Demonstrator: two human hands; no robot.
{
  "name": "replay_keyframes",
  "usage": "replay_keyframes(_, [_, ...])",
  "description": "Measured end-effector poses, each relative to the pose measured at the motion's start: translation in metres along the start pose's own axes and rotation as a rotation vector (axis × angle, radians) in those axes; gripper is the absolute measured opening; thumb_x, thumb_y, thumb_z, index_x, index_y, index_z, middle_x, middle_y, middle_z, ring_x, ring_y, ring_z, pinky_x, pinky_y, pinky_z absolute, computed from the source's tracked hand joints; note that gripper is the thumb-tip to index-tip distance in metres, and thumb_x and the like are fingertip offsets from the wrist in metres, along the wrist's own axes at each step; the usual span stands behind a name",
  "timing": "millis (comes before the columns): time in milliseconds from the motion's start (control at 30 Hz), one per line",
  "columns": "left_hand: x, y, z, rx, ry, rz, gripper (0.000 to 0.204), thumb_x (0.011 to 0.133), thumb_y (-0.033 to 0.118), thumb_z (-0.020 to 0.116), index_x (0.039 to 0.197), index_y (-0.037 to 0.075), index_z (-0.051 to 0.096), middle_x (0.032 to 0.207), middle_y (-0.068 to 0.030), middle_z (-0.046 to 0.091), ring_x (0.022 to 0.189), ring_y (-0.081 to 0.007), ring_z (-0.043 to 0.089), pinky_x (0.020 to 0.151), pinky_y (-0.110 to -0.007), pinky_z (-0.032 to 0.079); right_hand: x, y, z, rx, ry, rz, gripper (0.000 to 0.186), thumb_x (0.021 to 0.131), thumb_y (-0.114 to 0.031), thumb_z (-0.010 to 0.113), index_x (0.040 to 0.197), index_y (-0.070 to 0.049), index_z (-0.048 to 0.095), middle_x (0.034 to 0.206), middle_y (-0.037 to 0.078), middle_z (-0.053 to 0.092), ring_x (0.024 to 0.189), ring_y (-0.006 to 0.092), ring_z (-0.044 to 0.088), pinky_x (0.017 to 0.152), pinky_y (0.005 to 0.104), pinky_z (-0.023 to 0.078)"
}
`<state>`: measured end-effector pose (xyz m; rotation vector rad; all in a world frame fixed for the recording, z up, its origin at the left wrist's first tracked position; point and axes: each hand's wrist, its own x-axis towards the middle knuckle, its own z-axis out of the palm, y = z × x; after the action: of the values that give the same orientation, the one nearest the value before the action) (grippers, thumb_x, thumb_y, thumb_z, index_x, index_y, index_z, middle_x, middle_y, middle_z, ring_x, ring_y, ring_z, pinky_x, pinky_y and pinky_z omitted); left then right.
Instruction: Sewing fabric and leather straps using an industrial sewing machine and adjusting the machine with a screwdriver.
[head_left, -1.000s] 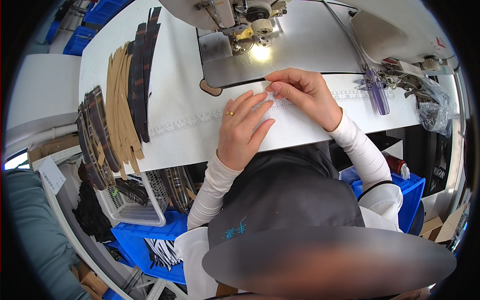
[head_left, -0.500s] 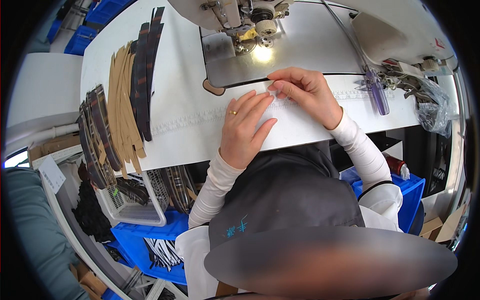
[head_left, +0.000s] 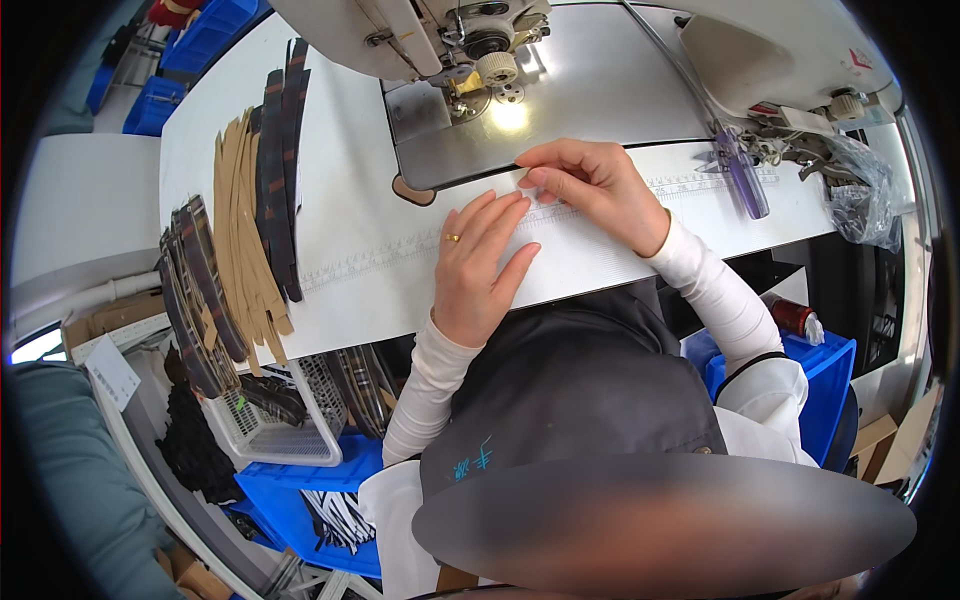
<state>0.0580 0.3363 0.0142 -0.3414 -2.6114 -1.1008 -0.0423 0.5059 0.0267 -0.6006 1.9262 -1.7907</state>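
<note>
My left hand (head_left: 480,272) lies on the white table (head_left: 590,262) with its fingers stretched out, across the line of a printed ruler (head_left: 385,260). Close by on its right, thumb and forefinger of my right hand (head_left: 605,200) are pinched together at the front edge of the sewing machine's metal bed (head_left: 590,95). Whatever that pinch holds is too small or hidden to make out. Beyond both hands stands the sewing machine (head_left: 490,35), its lamp shining on the bed near the needle.
Dark strips (head_left: 280,190), tan strips (head_left: 238,220) and plaid strips (head_left: 205,285) lie at the table's left. A purple-handled screwdriver (head_left: 742,180) and a clear plastic bag (head_left: 865,200) are at the right. Below the edge are a white basket (head_left: 325,415) and blue bins (head_left: 270,490).
The whole view has shifted slightly, so the machine and table appear a little lower and further left. Both hands keep nearly the same pose and place on the table.
</note>
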Motion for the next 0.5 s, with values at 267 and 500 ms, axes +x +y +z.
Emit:
replay_keyframes(267, [0.0002, 0.001, -0.0009, 0.005, -0.023, -0.02, 0.041, 0.08, 0.011, 0.07, 0.119, 0.002, 0.061, 0.121, -0.0122, 0.061, 0.121, -0.0305, 0.051, 0.103, -0.043, 0.034, -0.0005, 0.0014, 0.0004, 0.014, 0.008, -0.009, 0.026, 0.091, -0.012, 0.059, 0.108, 0.008, 0.062, 0.086, 0.007, 0.068, 0.075, 0.0089, 0.062, 0.07, 0.0219, 0.051])
replay_keyframes(500, [0.0001, 0.0003, -0.0008, 0.001, 0.0, 0.005, 0.041, 0.08, 0.011, 0.07, 0.12, 0.003, 0.06, 0.121, -0.0114, 0.061, 0.12, -0.0305, 0.051, 0.103, -0.044, 0.034, -0.0001, 0.0016, -0.0001, -0.007, 0.006, -0.006, 0.027, 0.091, -0.012, 0.058, 0.108, 0.008, 0.062, 0.085, 0.007, 0.068, 0.075, 0.0093, 0.062, 0.069, 0.0219, 0.051])
